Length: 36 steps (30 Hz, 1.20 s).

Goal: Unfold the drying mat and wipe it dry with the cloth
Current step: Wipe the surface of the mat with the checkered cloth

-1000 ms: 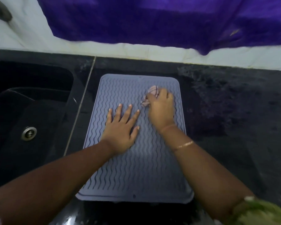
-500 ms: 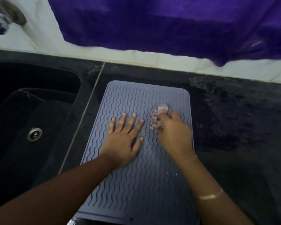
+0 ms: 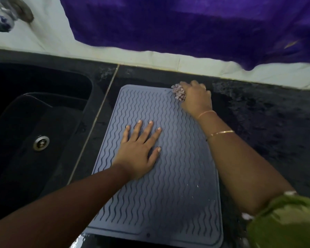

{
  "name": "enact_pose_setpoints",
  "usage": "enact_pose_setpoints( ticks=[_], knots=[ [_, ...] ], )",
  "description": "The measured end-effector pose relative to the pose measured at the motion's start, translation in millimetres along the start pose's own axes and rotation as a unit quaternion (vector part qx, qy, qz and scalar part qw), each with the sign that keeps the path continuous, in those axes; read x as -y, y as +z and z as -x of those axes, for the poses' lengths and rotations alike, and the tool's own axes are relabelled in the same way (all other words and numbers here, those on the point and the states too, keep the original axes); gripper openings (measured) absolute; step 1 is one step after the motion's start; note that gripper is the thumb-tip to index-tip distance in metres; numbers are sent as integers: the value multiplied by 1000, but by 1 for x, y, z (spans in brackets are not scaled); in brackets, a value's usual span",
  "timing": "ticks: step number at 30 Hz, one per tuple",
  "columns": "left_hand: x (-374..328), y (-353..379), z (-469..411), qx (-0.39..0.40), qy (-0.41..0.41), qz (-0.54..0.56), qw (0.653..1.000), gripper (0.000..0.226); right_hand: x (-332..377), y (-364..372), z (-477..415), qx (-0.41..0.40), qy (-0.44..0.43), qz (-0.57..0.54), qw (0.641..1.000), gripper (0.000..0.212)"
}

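At the centre of the frame I've got the drying mat (image 3: 168, 194), flat and fully unfolded on the black worktop (image 3: 268, 126). Its left edge sits near the sink (image 3: 43, 108), with a strip of worktop between them. Its far edge stops short of the white wall. The left hand (image 3: 140, 153) is pressing on the mat's middle, fingers (image 3: 147, 131) straight and spread apart. At the mat's upper right corner, I see the right hand (image 3: 195, 99) on the rim, fingers curled tight round the bunched cloth (image 3: 178, 92). There's open dark worktop to the right. Droplets speckle the mat's lower right.
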State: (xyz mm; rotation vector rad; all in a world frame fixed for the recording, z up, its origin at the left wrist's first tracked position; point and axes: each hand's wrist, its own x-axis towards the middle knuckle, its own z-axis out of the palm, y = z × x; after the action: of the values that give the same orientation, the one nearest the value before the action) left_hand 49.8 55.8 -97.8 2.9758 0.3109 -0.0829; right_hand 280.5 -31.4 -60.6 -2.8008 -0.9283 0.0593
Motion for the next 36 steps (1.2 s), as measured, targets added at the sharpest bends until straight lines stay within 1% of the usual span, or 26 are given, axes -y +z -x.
enact_pose_setpoints(
  ticks=[4,7,9,10,12,14,17,19,21,24,26,29,31,34,36],
  knots=[
    [-2,1,-1,-4,-12,-1,1000,62,6,1,60,2,-68,-15,998,55],
    [-1,2,-2,-5,-10,-4,1000,63,18,3,135,20,-112,-17,993,64],
    [0,3,-2,-5,-9,-3,1000,65,24,7,169,16,-107,-11,994,73],
    [0,3,-2,-6,-9,-4,1000,65,25,8,175,13,-95,-13,995,72],
    [0,4,-1,-5,-6,-6,1000,66,24,8,159,2,-76,-34,997,58],
    [0,5,-2,-5,-8,-8,1000,66,19,10,120,-14,-66,-37,997,50],
    [0,5,-3,-7,-10,-14,1000,65,13,11,53,-44,-52,-29,997,49],
    [1,6,-3,-9,-12,-14,1000,65,11,10,25,-32,-48,-35,998,51],
    [1,5,-4,-15,-15,-3,1000,64,9,9,19,-17,-43,-67,997,50],
    [-1,5,-3,-27,-19,20,999,62,11,6,59,5,-59,-89,994,47],
    [-1,5,-3,-30,-20,24,999,61,16,5,108,15,-82,-90,992,48],
    [0,7,-3,-30,-15,23,999,60,25,-1,189,39,-120,-74,989,57],
    [1,7,-3,-30,-15,25,999,60,30,-6,233,68,-139,-73,985,57],
    [1,7,-3,-27,-12,14,999,60,30,-6,265,101,-140,-92,981,60],
    [1,7,-3,-22,-8,13,1000,59,29,-4,257,83,-130,-95,984,57]
  ],
)
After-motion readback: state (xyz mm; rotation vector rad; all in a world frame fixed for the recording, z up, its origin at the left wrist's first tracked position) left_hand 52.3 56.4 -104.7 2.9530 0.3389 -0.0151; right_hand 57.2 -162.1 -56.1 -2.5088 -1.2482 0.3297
